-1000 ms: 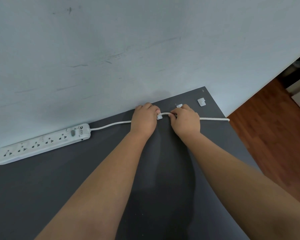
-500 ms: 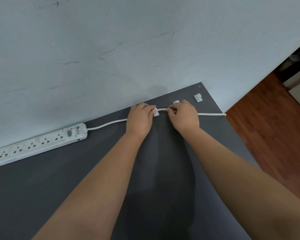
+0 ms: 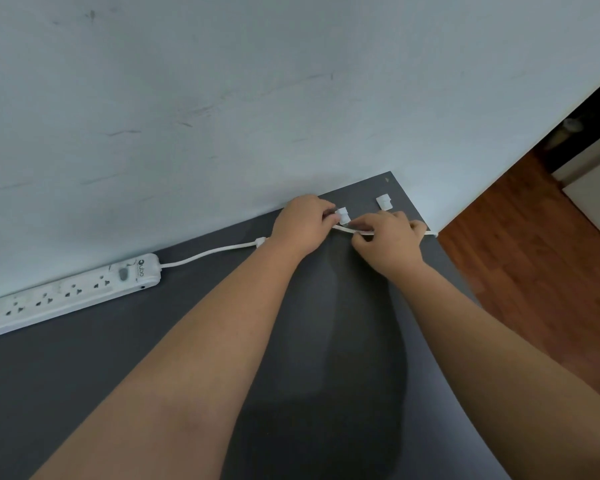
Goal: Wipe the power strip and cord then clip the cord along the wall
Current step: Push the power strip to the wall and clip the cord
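Observation:
A white power strip (image 3: 66, 294) lies on the dark grey table (image 3: 118, 375) along the pale wall (image 3: 257, 98), at the left. Its white cord (image 3: 208, 252) runs right, passes through a small white clip (image 3: 261, 241) and goes under my hands to the table's right edge. My left hand (image 3: 303, 228) pinches a second white clip (image 3: 343, 215) near the wall. Just right of it, my right hand (image 3: 387, 242) grips the cord. A third white clip (image 3: 384, 201) sits loose further right.
The table ends at a corner on the right, beyond which lies a brown wooden floor (image 3: 534, 254). A dark doorway and a white panel (image 3: 596, 181) show at the far right. The wall carries scuff marks.
Both hands have shifted right along the cord, uncovering one clip that sits on the cord behind my left wrist. My left fingers now hold the following clip.

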Demonstrator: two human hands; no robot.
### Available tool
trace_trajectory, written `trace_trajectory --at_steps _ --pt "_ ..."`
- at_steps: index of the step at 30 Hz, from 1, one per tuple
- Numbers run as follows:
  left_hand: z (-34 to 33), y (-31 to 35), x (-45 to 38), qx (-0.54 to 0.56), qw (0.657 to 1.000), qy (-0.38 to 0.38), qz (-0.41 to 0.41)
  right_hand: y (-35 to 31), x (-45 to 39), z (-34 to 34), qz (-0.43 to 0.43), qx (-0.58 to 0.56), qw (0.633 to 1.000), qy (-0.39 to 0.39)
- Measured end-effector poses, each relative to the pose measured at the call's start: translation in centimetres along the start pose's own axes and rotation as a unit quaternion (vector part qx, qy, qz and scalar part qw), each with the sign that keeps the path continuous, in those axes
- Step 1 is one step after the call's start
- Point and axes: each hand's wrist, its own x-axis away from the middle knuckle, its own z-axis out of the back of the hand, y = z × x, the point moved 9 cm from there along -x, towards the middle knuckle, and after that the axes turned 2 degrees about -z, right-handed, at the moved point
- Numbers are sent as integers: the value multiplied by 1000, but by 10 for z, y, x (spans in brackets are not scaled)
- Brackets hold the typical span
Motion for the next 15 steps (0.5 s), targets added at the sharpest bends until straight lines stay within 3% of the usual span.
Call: trace_trajectory --at_steps 6,15 --pt "-1 -1 -14 -20 1000 -1 15 1 -2 1 -4 -16 999 35" --pt "-7 16 -9 -125 990 48 -45 3 -4 0 4 -31 997 76"
